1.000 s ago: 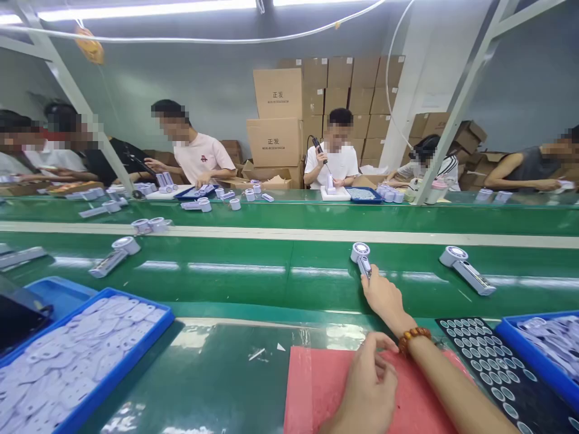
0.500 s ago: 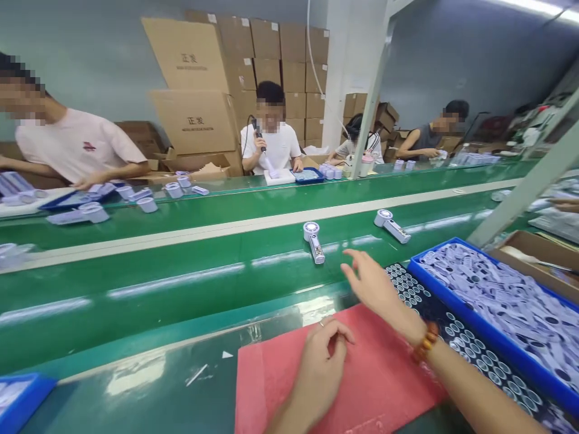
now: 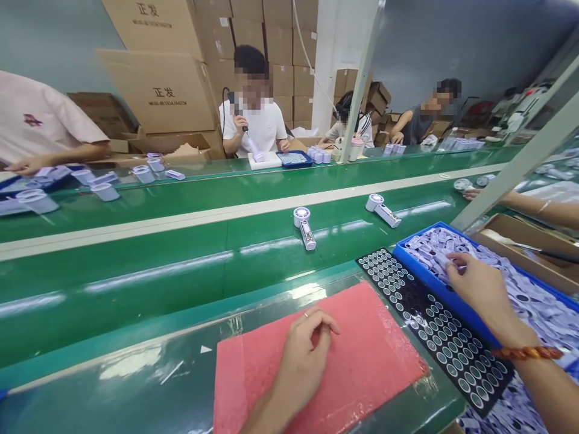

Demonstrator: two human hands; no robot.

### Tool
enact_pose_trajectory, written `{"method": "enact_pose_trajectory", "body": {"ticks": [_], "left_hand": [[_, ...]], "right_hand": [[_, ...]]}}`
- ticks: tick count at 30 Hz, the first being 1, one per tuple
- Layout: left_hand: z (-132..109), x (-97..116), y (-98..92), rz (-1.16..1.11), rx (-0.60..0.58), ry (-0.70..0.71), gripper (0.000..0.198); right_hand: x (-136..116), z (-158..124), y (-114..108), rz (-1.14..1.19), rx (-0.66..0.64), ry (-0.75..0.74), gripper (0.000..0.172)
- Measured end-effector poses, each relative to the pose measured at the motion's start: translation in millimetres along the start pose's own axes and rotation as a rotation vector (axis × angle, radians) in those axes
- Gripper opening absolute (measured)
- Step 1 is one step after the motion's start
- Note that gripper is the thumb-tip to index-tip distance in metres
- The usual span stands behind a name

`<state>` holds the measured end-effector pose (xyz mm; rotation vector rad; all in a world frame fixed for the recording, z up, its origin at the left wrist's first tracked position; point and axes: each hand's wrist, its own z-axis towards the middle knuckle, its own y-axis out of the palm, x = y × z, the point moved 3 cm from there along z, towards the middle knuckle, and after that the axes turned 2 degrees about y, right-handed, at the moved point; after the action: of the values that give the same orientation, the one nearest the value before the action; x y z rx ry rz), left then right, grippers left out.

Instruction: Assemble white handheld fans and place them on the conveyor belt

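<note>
As I read the feed, the right hand (image 3: pixel 479 289) is in the lilac plastic pieces (image 3: pixel 534 301) heaped in the blue tray (image 3: pixel 423 274) at right of frame; whether its fingertips (image 3: pixel 452 260) grasp one, I cannot tell. The left hand (image 3: pixel 303 355) lies loosely curled and empty on the pink mat (image 3: pixel 362 337), lower centre.

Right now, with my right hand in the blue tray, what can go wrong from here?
The right hand is among pale purple pieces heaped in the blue tray, so pulling out fast might tip some over the rim. The arm lies close beside the black board, and its round pieces could be knocked out of place if the arm swings across it.
</note>
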<state>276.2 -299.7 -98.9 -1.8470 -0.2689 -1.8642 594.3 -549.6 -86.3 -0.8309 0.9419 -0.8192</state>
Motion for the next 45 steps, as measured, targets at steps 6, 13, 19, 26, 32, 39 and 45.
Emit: {"method": "enact_pose_trajectory", "body": {"ticks": [6, 13, 19, 26, 32, 39, 45], "left_hand": [[-6.5, 4.2, -0.2, -0.084, 0.023, -0.028, 0.023], [-8.3, -0.2, -3.1, -0.190, 0.198, -0.094, 0.055], [1.6, -2.8, -5.4, -0.208, 0.218, -0.072, 0.052], [-1.3, 0.6, -2.5, -0.224, 0.193, -0.072, 0.037], [-2.6, -4.2, -14.8, -0.264, 0.288, -0.128, 0.046], [2.5, 0.6, -26.3, -0.251, 0.382, -0.069, 0.030], [3.9, -3.2, -29.1, -0.302, 0.484, -0.096, 0.031]], "right_hand": [[-74.5, -45.1, -26.2, 0.378, 0.096, -0.159, 0.044], [-212.0, -124.0, 5.1, 0.887, -0.665, -0.489, 0.033], [-239.5, -132.8, 42.1, 1.117, -0.722, -0.276, 0.047], [-231.9, -147.2, 39.2, 1.159, -0.701, -0.243, 0.041], [-226.0, -144.9, 34.4, 1.183, -0.565, -0.131, 0.042], [-228.4, -149.0, 37.1, 1.253, -0.797, -0.097, 0.044], [-227.5, -146.4, 42.4, 1.413, -0.897, -0.036, 0.044]]}}
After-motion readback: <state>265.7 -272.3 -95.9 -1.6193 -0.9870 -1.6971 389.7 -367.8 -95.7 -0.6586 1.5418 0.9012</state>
